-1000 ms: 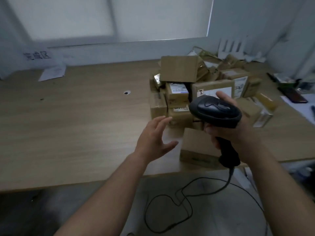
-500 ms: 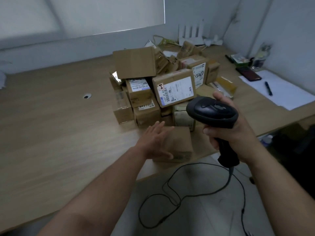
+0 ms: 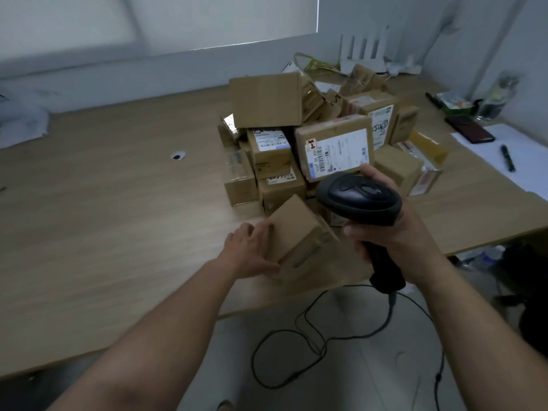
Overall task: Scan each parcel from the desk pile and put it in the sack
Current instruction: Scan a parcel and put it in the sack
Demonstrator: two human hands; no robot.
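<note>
Parcel point(image 3: 296, 232) in play is the small plain brown box on the desk point(image 3: 118, 232), tipped up on one edge right at the near side of the pile point(image 3: 299, 143). It's held by the left hand point(image 3: 249, 250) at its left end: fingers laid over the left face, thumb hooked along the near bottom edge, so the box is pinched between them. Meanwhile the right hand point(image 3: 385, 232) is wrapped tight round the handle of the scanner point(image 3: 358, 200), whose head hangs just above and right of the box.

Handling guess: stiff cardboard, one-hand size, and probably light, since one hand is tipping it. Taped faces can be slick, so I'd squeeze across two opposite faces rather than a corner.

Stuff I can't make out:
- no label shows on the faces in view, so the barcode may be underneath or on the far side
- the print on the near face is too blurry to read
- the trigger finger is hidden behind the scanner head
- the sack isn't in shot at all
- the cable point(image 3: 296, 351) loops on the floor and runs off the bottom edge
</note>
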